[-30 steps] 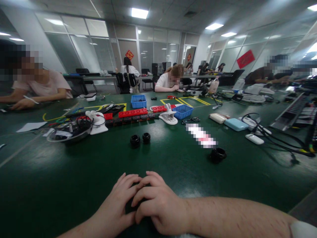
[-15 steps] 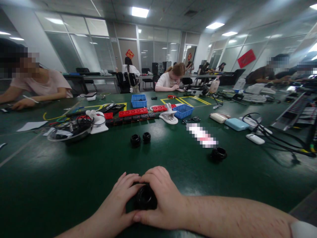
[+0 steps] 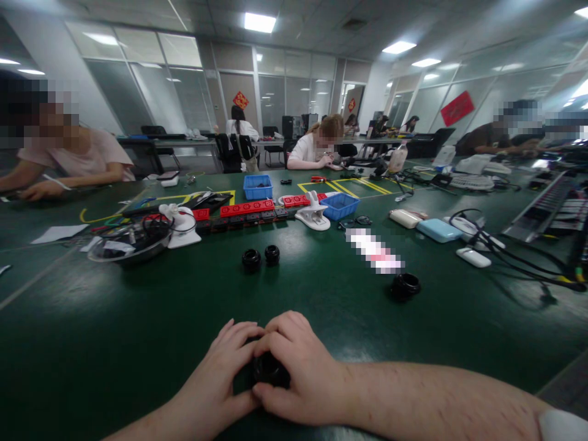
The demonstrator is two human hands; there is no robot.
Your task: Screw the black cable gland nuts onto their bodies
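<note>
Both of my hands rest on the green table (image 3: 138, 343) near its front edge, closed round one black round part (image 3: 269, 370). My left hand (image 3: 220, 380) cups it from the left. My right hand (image 3: 298, 367) wraps over its top and right side, so only a dark sliver shows between the fingers. Two small black round parts (image 3: 261, 257) stand side by side farther back on the table. Another black ring-shaped part (image 3: 405, 285) lies to the right.
A clear bowl of parts (image 3: 131, 245), a white clamp (image 3: 313, 214), red power strips (image 3: 248, 209) and blue bins (image 3: 339, 206) cross the table's middle. Cables and small devices (image 3: 473, 242) lie at the right. Other people sit at the far side and at the left.
My right fingers lifted half a second ago and showed the black part, then closed back over it. My hands stayed in place.
</note>
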